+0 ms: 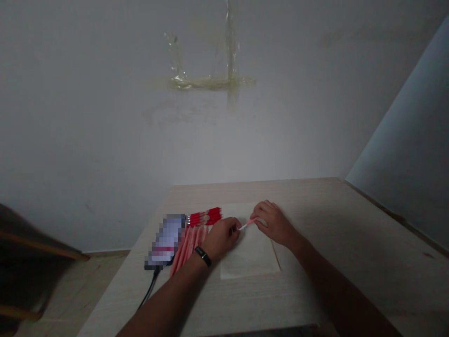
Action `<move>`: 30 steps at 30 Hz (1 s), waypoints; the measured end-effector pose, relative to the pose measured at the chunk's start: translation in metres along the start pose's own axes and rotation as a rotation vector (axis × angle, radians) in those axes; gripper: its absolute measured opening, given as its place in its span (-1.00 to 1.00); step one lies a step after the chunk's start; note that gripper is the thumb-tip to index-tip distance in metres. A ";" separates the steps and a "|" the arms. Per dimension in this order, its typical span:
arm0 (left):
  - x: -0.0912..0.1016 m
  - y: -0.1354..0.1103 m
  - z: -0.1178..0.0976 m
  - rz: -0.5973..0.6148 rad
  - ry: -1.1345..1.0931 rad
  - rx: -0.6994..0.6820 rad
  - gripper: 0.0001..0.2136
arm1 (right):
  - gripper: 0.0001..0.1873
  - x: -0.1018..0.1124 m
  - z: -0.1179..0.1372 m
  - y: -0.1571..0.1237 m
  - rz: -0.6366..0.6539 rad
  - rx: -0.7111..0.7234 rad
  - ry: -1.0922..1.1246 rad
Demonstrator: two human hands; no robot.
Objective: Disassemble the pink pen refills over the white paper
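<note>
Both my hands meet over a pale sheet (250, 257) lying on a light wooden table (351, 243). My right hand (275, 223) pinches a thin pink pen barrel (249, 223) at its right end. My left hand (221, 238), with a black band on the wrist, has its fingers closed round the barrel's left, whitish tip. Just left of my left hand lies a row of several pink pens with red caps (196, 231), side by side, caps pointing away from me.
A phone (164, 241) with a black cable (149, 290) lies at the table's left edge beside the pens. A grey wall with old tape marks (210, 82) stands behind. Dark wooden furniture (31, 262) is at the far left.
</note>
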State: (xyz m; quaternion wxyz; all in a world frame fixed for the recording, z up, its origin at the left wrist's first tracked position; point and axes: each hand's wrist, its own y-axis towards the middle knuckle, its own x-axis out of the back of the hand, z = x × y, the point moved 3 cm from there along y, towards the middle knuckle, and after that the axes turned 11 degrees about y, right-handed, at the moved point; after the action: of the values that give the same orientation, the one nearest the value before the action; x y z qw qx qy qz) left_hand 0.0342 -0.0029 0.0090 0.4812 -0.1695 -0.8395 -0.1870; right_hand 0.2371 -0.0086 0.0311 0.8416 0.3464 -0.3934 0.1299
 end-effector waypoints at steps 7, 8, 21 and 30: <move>0.000 0.000 0.006 -0.025 0.022 0.004 -0.86 | -0.83 0.016 -0.014 -0.001 -0.083 0.004 -0.006; -0.001 0.001 0.006 -0.024 0.025 0.010 -0.86 | -0.82 0.018 -0.015 -0.001 -0.092 0.004 -0.011; 0.002 0.000 0.013 -0.062 0.040 0.070 -0.91 | -0.86 0.013 -0.038 -0.003 -0.127 -0.115 0.017; 0.001 0.000 0.012 -0.030 0.084 0.107 -0.89 | -0.91 -0.020 -0.031 -0.008 0.114 -0.212 -0.056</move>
State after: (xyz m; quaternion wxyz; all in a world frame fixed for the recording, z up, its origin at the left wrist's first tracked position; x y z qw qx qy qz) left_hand 0.0250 0.0030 0.0041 0.5216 -0.1231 -0.8297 -0.1559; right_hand 0.2455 0.0073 -0.0017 0.8536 0.2360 -0.4472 0.1256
